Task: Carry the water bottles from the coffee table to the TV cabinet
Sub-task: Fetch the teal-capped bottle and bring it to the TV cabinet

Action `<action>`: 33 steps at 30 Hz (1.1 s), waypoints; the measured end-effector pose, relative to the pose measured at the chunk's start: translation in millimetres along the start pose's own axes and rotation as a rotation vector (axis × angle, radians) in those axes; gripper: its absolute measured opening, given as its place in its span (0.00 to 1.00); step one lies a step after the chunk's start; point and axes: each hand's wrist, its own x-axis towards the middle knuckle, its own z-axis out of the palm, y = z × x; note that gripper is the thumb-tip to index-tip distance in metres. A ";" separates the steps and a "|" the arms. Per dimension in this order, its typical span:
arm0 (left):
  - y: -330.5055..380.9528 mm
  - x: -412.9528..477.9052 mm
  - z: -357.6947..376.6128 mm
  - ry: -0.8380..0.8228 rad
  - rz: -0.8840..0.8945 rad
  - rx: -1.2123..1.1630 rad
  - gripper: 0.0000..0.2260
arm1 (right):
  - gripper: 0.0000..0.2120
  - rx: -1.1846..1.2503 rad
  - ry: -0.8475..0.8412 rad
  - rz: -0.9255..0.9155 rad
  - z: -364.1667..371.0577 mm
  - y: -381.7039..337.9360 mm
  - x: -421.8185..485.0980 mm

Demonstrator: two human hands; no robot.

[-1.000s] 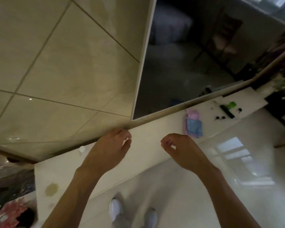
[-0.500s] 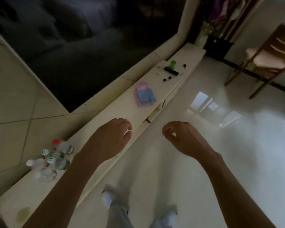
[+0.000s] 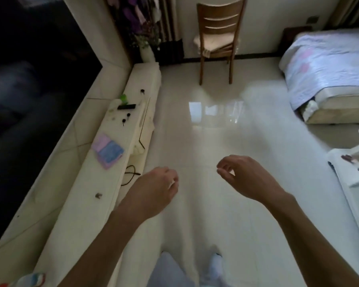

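Over floor, left hand point(image 3: 153, 193) and right hand point(image 3: 243, 177): fingers loosely curled, holding nothing. Clear plastic water bottles point(image 3: 30, 280) on near end of long cream TV cabinet point(image 3: 87, 214); red-blue label unreadable, count unclear. One pink-blue folded cloth point(image 3: 107, 150).

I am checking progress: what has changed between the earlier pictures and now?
The person turned away from the TV cabinet: the left hand and right hand, over it a second ago, now hang over the floor. The water bottles on it now show only at the lower left corner. Unchanged: both hands hold nothing; the pink and blue cloth lies on the cabinet.
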 end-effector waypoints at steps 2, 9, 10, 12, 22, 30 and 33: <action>18.9 24.9 2.5 -0.008 0.043 0.017 0.10 | 0.10 0.015 0.011 0.064 -10.4 26.3 -8.9; 80.0 109.5 16.1 -0.086 0.222 0.031 0.11 | 0.12 0.021 0.038 0.227 -45.2 105.4 -4.3; 86.0 123.2 19.7 -0.105 0.240 0.029 0.11 | 0.12 0.017 0.039 0.246 -49.8 115.8 0.7; 95.6 152.8 25.9 -0.139 0.266 0.011 0.11 | 0.12 0.012 0.031 0.284 -59.3 135.3 13.6; 134.4 353.7 25.4 -0.193 0.365 -0.128 0.09 | 0.09 0.083 0.070 0.564 -145.6 235.1 91.1; 193.0 473.6 -15.0 -0.175 0.573 -0.071 0.09 | 0.08 0.107 0.168 0.713 -203.4 291.1 124.5; 212.5 508.3 -20.1 -0.186 0.652 -0.026 0.10 | 0.07 0.126 0.212 0.759 -216.2 310.3 134.3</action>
